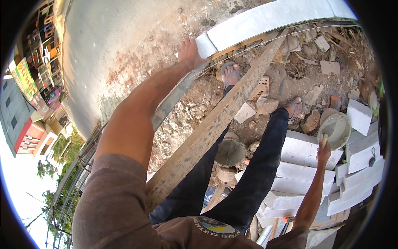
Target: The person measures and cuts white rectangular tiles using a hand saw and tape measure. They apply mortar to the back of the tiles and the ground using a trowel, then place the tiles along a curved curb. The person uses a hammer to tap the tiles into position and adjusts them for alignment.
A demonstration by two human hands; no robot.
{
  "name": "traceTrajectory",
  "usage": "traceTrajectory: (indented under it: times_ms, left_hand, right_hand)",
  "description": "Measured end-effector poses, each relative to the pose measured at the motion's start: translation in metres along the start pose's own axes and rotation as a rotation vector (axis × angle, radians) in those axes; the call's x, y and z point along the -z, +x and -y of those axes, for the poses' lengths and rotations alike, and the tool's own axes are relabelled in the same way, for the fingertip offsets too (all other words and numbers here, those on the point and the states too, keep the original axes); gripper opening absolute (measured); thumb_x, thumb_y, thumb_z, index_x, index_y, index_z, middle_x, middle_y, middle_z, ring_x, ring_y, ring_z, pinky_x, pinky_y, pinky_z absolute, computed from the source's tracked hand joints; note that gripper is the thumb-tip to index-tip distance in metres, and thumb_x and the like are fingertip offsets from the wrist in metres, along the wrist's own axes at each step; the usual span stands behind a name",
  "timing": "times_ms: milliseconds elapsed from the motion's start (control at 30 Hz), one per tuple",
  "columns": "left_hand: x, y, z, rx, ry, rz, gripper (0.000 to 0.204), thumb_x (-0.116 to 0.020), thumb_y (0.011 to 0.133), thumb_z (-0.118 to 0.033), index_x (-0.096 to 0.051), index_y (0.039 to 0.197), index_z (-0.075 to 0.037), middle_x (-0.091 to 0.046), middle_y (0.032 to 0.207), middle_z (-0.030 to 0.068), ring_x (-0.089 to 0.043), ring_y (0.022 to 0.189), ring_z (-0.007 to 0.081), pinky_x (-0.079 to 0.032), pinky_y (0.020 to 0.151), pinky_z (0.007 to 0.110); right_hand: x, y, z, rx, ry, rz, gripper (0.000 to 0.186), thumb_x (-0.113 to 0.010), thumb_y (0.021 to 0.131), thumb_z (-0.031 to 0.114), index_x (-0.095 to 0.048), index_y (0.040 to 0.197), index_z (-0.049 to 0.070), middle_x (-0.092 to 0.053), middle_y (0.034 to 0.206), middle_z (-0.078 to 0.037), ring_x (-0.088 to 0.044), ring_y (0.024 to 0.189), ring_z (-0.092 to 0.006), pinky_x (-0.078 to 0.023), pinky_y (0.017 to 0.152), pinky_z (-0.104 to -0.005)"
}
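Observation:
My left hand (190,53) reaches forward and grips a short white block (205,45) at the near end of a row of long white blocks (269,18) along the ditch edge. A thin string line runs beside the row. My right hand (323,151) is closed on a short wooden handle (325,139) over a grey mortar bucket (333,126); whatever is at the handle's far end is hard to make out. A long rough wooden plank (219,116) lies diagonally between my left arm and my right side, over my legs.
Stacked white blocks (305,149) stand at the right. A second bucket (230,151) sits between my legs. My sandalled feet stand on rubble and dirt with brick pieces (259,89). Beyond the row is pavement (91,50); buildings (20,116) and metal bars (70,186) are at the left.

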State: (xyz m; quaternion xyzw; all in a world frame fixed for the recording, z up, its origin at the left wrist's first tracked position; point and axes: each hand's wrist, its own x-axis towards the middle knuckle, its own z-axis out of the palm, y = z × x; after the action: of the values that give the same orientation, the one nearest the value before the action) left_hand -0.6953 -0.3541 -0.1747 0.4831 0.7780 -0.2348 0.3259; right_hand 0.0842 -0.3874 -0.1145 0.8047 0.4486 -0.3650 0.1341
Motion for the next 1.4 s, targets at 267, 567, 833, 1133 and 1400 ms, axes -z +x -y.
traceTrajectory:
  times_ms: [267, 567, 833, 1133, 1400]
  left_hand:
    - [0.007, 0.012, 0.017, -0.139, -0.062, 0.077, 0.112, -0.084, 0.076, -0.060, -0.033, 0.148, 0.010, -0.043, 0.146, 0.0298, -0.044, 0.138, 0.0427, -0.044, 0.113, 0.051]
    - [0.052, 0.040, 0.067, -0.128, -0.354, 0.321, 0.063, -0.057, 0.103, -0.035, -0.041, 0.151, 0.003, -0.056, 0.145, 0.0261, -0.053, 0.136, 0.0397, -0.041, 0.117, 0.046]
    - [0.076, 0.039, 0.075, -0.170, -0.264, 0.248, 0.051, -0.061, 0.096, -0.027, -0.057, 0.136, 0.004, -0.062, 0.136, 0.0278, -0.058, 0.129, 0.0420, -0.046, 0.111, 0.046]
    - [0.023, 0.011, 0.074, -0.159, -0.192, 0.150, 0.066, -0.070, 0.094, -0.028, -0.042, 0.146, 0.000, -0.055, 0.140, 0.0251, -0.055, 0.130, 0.0416, -0.046, 0.110, 0.049]
    - [0.030, -0.006, 0.041, -0.147, -0.121, 0.152, 0.068, -0.070, 0.094, -0.031, -0.040, 0.148, -0.001, -0.049, 0.148, 0.0235, -0.052, 0.135, 0.0387, -0.044, 0.114, 0.047]
  right_hand:
    - [-0.011, 0.009, -0.004, 0.120, 0.086, -0.038, 0.015, -0.069, 0.099, 0.019, -0.064, 0.104, 0.005, -0.047, 0.060, 0.005, -0.041, 0.043, -0.0045, -0.031, 0.036, -0.0264]
    - [-0.009, 0.019, -0.012, 0.296, -0.081, -0.012, 0.027, -0.071, 0.094, 0.019, -0.066, 0.107, -0.005, -0.059, 0.067, -0.008, -0.051, 0.050, -0.0180, -0.041, 0.047, -0.0389]
    - [-0.006, 0.028, -0.012, 0.315, -0.194, 0.000, 0.026, -0.073, 0.091, 0.016, -0.068, 0.104, -0.006, -0.063, 0.069, -0.012, -0.055, 0.054, -0.0230, -0.046, 0.053, -0.0421]
    - [-0.006, 0.038, 0.007, 0.329, -0.197, 0.009, 0.021, -0.074, 0.090, 0.016, -0.065, 0.090, -0.003, -0.061, 0.066, -0.008, -0.056, 0.056, -0.0205, -0.046, 0.055, -0.0410]
    - [0.010, 0.022, 0.016, 0.220, -0.208, 0.067, 0.023, -0.074, 0.093, 0.021, -0.070, 0.098, -0.002, -0.062, 0.068, -0.006, -0.057, 0.058, -0.0161, -0.045, 0.055, -0.0364]
